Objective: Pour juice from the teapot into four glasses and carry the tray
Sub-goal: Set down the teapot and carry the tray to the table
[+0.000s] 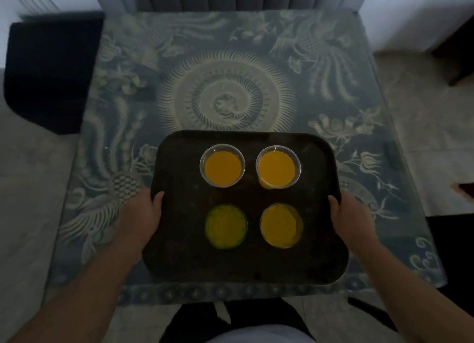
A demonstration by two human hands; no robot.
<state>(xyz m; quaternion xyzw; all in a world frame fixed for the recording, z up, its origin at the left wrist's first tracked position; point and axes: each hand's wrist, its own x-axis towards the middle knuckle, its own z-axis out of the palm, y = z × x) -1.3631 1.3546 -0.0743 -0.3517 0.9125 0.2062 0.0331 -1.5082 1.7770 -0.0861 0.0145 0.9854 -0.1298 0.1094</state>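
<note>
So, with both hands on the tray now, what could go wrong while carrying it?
1. All four glasses look filled with juice, so a small tilt of the tray may spill it.
2. The left hand and right hand hold only the side rims, thumbs on top; an uneven grip could tip it.
3. The glasses stand loose and close together, so they may slide or knock.

I see a square table [256, 86] covered in a blue-grey cloth [333, 91] printed with pale birds, flowers and a round central medallion. A dark tray [179, 260] sits over its near middle; whether it rests on the cloth or is lifted clear, I cannot tell.
</note>
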